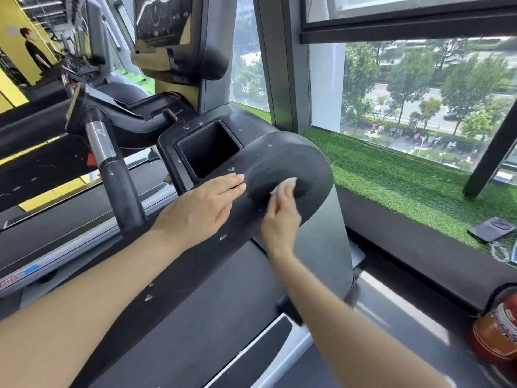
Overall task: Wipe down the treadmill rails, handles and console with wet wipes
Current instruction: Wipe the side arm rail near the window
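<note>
Both bare forearms reach forward: left hand (pixel 204 208) lies flat, fingers straight, on the black rounded treadmill rail (pixel 293 161); just beside it, right hand (pixel 281 217) pinches a white wet wipe (pixel 288 183) against that rail.

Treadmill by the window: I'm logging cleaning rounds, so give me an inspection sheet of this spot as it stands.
Surface: rounded black end of the treadmill rail, with white flecks; a smeared patch around the wipe.
Job's things: white wet wipe pressed on the rail; square pocket beside it; handle flecked too.
Clutter: phone on the green turf ledge; red canister at lower right.
Hands: left hand flat on the rail; right hand pinching the wipe.
Cables: a chain or cord by the phone, unclear.
Surroundings: window onto trees and a road; more machines to the left.
</note>
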`<state>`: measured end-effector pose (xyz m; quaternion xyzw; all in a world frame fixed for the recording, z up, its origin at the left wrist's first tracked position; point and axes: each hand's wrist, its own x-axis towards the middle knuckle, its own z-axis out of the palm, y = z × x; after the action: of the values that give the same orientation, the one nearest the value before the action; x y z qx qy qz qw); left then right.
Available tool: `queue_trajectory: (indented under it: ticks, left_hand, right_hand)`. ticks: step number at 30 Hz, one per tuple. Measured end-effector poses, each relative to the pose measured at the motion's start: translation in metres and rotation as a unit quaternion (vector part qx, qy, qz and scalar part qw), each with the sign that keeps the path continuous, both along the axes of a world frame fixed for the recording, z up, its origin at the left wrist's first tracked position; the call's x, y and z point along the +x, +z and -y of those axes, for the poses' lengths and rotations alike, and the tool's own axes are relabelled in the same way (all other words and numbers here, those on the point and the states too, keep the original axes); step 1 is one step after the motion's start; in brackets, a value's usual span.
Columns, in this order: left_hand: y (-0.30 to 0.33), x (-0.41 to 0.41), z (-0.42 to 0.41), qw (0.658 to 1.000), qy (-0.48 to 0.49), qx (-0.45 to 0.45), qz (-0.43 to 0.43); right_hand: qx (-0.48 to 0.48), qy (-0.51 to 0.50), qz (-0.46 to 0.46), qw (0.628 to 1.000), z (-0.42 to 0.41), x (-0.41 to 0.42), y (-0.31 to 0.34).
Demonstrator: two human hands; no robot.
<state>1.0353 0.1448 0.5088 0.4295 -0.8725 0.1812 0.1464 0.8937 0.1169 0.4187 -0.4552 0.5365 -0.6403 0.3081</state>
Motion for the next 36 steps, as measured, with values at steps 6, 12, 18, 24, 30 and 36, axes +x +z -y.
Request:
queue_trajectory:
  ticks: [6,12,18,24,30,36]
  left_hand:
    - [-0.002,0.002,0.003,1.0,0.005,0.015,-0.005]
    - [-0.001,0.001,0.002,1.0,0.007,0.011,0.001]
    - [-0.002,0.001,0.002,1.0,0.002,0.011,-0.001]
    - [-0.001,0.001,0.001,1.0,0.006,0.014,0.003]
    - [-0.002,-0.001,0.0,1.0,0.003,0.003,-0.002]
    - [-0.001,-0.001,0.0,1.0,0.006,0.001,-0.003]
  right_hand:
    - [-0.03,0.009,-0.03,0.999,0.004,-0.01,-0.015]
    - [0.066,-0.061,0.014,0.996,0.029,-0.026,-0.016]
    - [-0.093,0.038,-0.036,0.994,-0.023,0.016,-0.023]
    - [0.102,-0.064,0.049,0.992,0.041,-0.038,-0.046]
    - [-0.031,0.012,0.052,0.998,-0.036,0.036,-0.03]
    - [0.105,-0.066,0.087,0.988,0.03,-0.032,-0.042]
